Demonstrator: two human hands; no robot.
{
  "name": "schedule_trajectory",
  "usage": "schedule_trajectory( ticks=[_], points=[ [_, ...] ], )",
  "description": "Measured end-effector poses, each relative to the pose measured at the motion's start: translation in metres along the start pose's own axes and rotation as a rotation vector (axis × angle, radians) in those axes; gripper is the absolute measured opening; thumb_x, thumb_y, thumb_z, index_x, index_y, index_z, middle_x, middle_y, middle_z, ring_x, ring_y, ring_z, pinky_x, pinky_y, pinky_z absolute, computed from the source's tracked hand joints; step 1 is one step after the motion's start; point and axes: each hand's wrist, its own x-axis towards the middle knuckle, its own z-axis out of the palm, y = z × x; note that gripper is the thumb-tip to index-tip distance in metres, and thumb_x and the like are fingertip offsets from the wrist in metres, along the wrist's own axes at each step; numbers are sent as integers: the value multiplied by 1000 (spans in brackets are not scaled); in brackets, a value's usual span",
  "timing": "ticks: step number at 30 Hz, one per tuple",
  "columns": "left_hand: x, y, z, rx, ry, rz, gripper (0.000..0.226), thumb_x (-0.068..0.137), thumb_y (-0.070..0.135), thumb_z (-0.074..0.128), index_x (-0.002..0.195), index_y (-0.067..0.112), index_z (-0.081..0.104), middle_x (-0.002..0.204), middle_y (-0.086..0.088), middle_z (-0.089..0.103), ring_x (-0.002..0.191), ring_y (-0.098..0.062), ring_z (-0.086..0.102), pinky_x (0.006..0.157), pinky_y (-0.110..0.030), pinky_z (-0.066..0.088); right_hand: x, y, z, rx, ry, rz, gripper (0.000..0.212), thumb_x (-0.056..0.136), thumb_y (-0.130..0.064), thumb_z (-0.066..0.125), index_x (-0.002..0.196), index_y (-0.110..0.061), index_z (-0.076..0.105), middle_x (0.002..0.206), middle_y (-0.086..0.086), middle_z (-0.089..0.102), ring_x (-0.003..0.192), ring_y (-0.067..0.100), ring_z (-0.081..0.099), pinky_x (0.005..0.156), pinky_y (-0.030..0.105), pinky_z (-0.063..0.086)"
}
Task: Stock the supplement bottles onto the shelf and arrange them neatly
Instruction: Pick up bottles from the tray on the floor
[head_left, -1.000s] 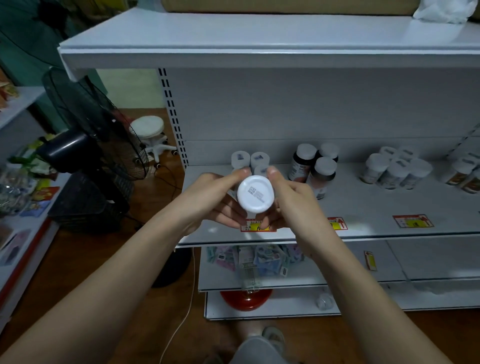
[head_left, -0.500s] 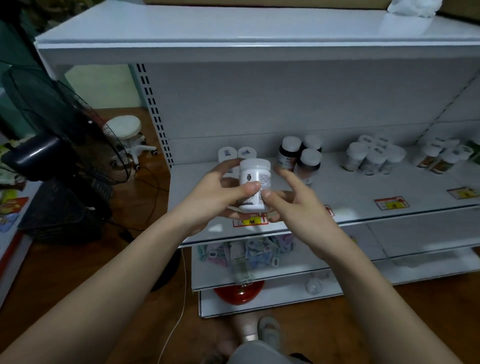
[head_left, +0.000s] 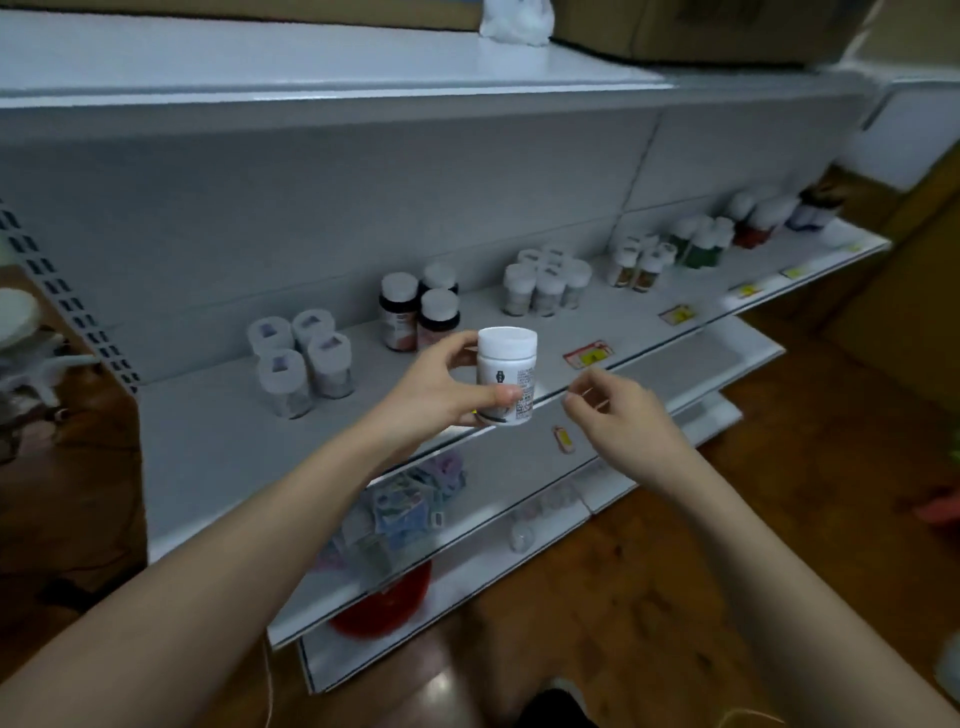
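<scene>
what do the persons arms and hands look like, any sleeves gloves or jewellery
Both forearms are bare up to the frame edge, with no sleeves showing. The left hand and right hand wear no gloves, and no rings, watch or bracelets show on the sides visible. Nails look short and unpainted.

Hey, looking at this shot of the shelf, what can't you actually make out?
- White bottle, head view: label print too small to read; left hand covers part.
- Far-right bottles: blurred, labels unreadable.
- Price tags: too small to read.
- Right hand: motion-blurred, so finger pose is unclear.

Bottle (head_left: 506, 375) label print too blurred
</scene>
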Motion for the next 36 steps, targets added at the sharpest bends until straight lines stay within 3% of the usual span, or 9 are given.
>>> schedule_trajectory(
  ticks=[6,9,12,16,22,27,30,36],
  points=[
    [57,-2,105,80,-177,21,52,79,11,83,121,25,56,127,4,61,112,-9,63,68,-28,60,-1,97,-59,-229,99,187,24,95,-44,51,86,-23,61,78,-3,63,77,20,61,67,38,55],
    [83,-3,166,140,-240,40,53,78,14,84,118,29,54,126,7,60,114,-9,60,74,-35,62,-5,148,-92,-264,135,286,28,95,-41,50,80,-20,61,72,-2,63,67,19,61,57,32,50],
    [106,-3,229,193,-291,50,59,76,16,85,125,25,54,129,4,60,118,-12,59,79,-42,62,-12,199,-127,-243,176,383,30,94,-40,50,79,-18,62,69,-1,64,65,19,61,59,34,52],
    [136,-5,310,233,-387,100,62,75,19,87,126,27,54,128,6,60,118,-16,60,70,-28,59,-26,264,-168,-194,229,503,30,94,-39,49,80,-17,63,71,1,64,66,21,62,60,35,53],
    [169,-11,417,288,-508,120,68,76,20,85,135,21,51,130,3,58,118,-13,59,74,-25,60,-46,349,-210,-101,270,659,31,95,-39,51,70,-21,56,68,-2,59,67,21,60,57,31,45],
    [212,-29,493,324,-638,99,71,75,20,87,136,20,50,131,2,60,117,-12,59,94,-38,57,-44,410,-232,-42,319,767,27,96,-38,53,76,-21,61,72,-1,62,71,20,62,67,36,56],
    [246,-39,540,322,-727,112,68,75,21,86,133,21,51,129,3,62,114,-12,61,90,-25,56,-35,449,-248,-25,345,812,26,96,-38,54,77,-22,60,74,-1,61,75,21,63,72,39,58],
    [340,-52,638,364,-902,170,69,77,26,85,135,26,48,128,10,58,107,-5,60,73,-10,53,7,533,-289,6,383,938,29,99,-33,54,71,-24,52,72,-2,58,70,16,60,60,29,48]
  ],
)
